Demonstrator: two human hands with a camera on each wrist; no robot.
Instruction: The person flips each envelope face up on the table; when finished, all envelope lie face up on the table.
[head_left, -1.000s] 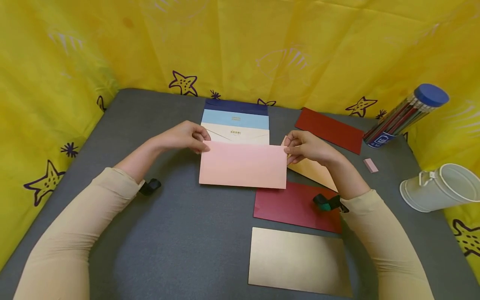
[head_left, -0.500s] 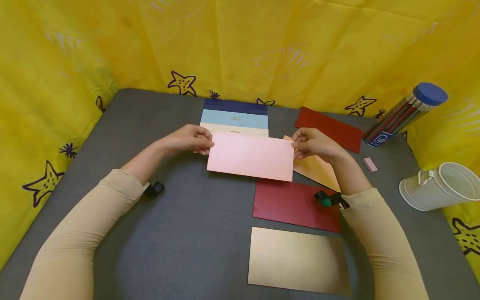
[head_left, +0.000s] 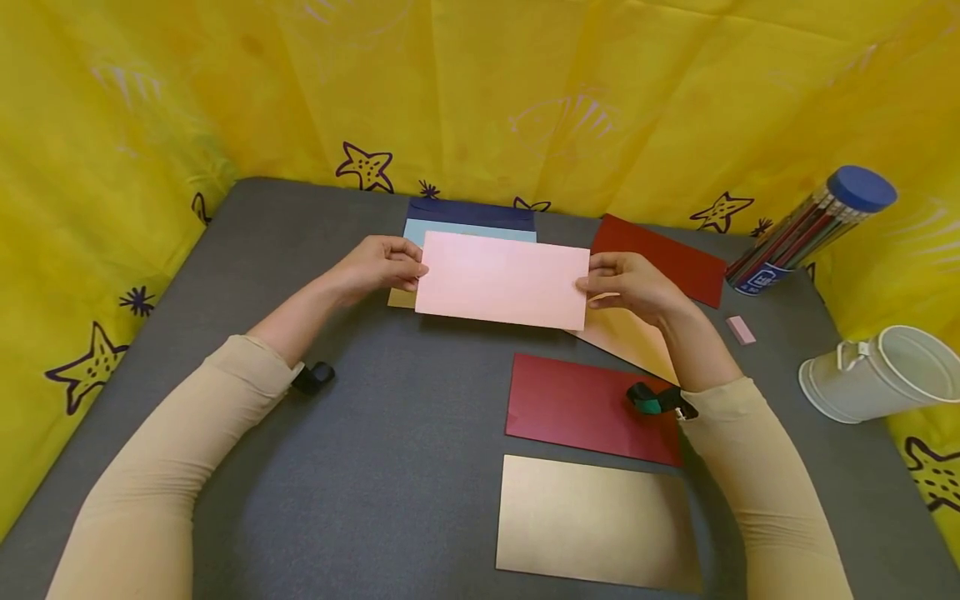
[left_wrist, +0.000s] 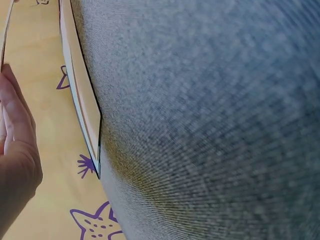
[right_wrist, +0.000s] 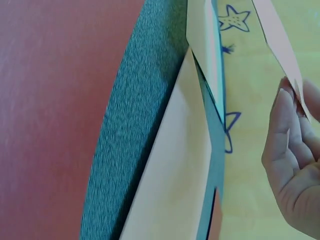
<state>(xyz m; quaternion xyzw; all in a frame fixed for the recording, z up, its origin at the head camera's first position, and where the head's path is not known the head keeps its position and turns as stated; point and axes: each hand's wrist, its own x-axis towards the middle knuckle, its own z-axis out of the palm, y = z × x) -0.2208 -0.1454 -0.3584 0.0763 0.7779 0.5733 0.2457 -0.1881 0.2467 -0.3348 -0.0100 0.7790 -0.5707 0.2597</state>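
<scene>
Pinching pink envelope (head_left: 502, 280) by its short ends: left hand (head_left: 377, 265) & right hand (head_left: 628, 283), fingers curled on edges. Held above stacked envelopes (head_left: 471, 218) on grey bench (head_left: 360, 467).

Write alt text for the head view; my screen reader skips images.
Two hands, left and right, hold a pink envelope by its short ends above a grey table. Blue envelopes lie behind it, with red and gold ones nearer.

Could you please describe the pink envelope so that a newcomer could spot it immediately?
On the grey table, look at the far middle, where the left hand and right hand pinch its short ends. The pink envelope is the only pale pink one.
</scene>
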